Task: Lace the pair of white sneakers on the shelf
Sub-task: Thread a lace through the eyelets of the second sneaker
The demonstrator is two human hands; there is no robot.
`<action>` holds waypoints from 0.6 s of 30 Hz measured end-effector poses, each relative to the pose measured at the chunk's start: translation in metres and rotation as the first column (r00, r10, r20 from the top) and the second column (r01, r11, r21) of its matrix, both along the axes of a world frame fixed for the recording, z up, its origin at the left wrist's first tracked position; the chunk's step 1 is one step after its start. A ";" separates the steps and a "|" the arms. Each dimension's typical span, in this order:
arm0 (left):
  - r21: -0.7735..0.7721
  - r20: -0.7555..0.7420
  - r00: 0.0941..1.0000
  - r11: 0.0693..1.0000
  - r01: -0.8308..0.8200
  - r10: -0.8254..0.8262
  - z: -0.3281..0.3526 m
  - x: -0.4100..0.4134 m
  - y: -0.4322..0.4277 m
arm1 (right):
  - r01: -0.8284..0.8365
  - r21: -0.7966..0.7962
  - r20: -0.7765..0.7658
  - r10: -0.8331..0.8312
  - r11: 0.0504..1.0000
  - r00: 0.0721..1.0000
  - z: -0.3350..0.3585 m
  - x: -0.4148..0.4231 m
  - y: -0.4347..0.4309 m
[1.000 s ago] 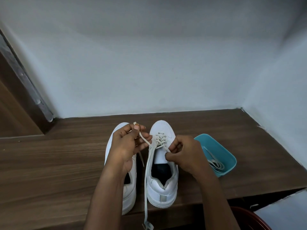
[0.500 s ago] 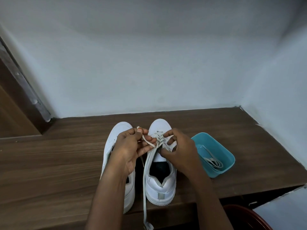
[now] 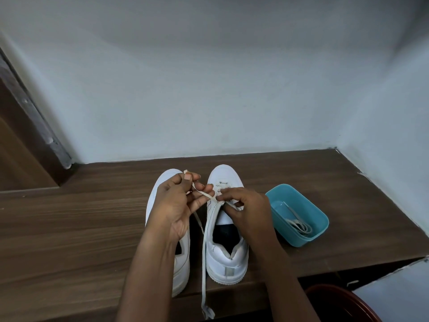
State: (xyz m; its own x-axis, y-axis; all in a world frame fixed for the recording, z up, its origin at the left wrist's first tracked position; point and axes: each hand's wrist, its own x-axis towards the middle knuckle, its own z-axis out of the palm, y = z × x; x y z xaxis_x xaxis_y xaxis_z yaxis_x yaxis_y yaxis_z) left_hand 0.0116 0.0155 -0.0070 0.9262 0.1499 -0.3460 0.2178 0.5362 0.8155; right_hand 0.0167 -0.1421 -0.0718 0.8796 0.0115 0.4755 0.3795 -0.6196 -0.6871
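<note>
While your left hand [image 3: 178,205] pinches the lace [image 3: 204,194] near its tip, the short end poking up past your fingertips, your right hand [image 3: 248,212] curls over the eyelet rows of the right sneaker [image 3: 228,254] and nips the same lace where it leaves the upper. That strand runs from the eyelets leftward and slightly away from you to your left hand, so the tip, as I judge it, must travel back rightward and down to reach the next free hole. Your right hand is the nearer one to the eyelets; your left carries the working end. The sneaker's long axis points away from you, toe toward the wall [image 3: 209,89] and heel at the front edge of the shelf [image 3: 69,228]. The lace is flat, limp and off-white, and its other end trails down the sneaker's left side and hangs over the shelf edge. The upper looks smooth and leather-like, with a thick sole, a grey heel tab and a dark lining. The left sneaker [image 3: 162,182] lies just beside it and parallel, largely hidden under your left hand and forearm; whether it is laced you cannot tell. The shelf is dark wood-grain. Near the right sneaker's right side sits a rounded teal plastic tub [image 3: 299,239] holding a loosely coiled spare lace [image 3: 299,225].
</note>
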 end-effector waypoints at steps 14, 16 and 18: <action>0.921 -0.331 0.943 -0.211 0.328 0.019 0.018 -0.023 0.018 | 0.059 0.270 -0.365 0.045 0.961 0.930 0.017 -0.006 -0.014; 0.972 -0.165 0.974 -0.194 0.133 -0.158 0.013 -0.017 0.016 | 0.044 0.269 -0.375 0.063 0.962 0.925 0.017 -0.007 -0.016; 0.995 -0.085 0.948 -0.074 0.065 -0.307 0.004 -0.010 0.011 | 0.029 0.280 -0.381 0.084 0.960 0.921 0.018 -0.008 -0.018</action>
